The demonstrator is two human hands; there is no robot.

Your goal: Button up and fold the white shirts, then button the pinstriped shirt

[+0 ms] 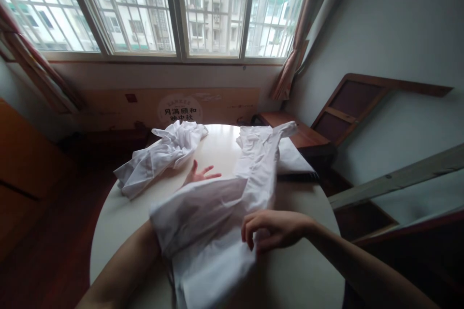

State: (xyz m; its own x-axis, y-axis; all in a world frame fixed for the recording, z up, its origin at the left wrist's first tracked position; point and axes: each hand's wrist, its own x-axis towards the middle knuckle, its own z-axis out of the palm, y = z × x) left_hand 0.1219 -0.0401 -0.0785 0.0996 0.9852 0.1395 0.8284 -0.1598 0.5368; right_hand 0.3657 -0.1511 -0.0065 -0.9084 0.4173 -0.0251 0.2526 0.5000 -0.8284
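A white shirt (pixel 213 222) lies across the near half of the round table, one sleeve-like part stretching to the far right. My left forearm passes beneath the cloth, or inside it; I cannot tell which. Beyond its far edge, my left hand (pixel 199 174) shows with fingers spread and nothing in them. At the shirt's right edge, the curled fingers of my right hand (pixel 271 229) close on the fabric. A crumpled white garment (pixel 163 154) rests at the far left of the table. Folded white cloth (pixel 292 157) lies at the far right, partly behind the shirt.
The round white table (pixel 116 231) stands before a barred window (pixel 210 9). Brown wooden furniture (pixel 290 128) is behind its right side, and a wooden rail (pixel 398 178) runs along the right. An orange-brown cabinet (pixel 29 174) stands at left. Curtains hang on both sides.
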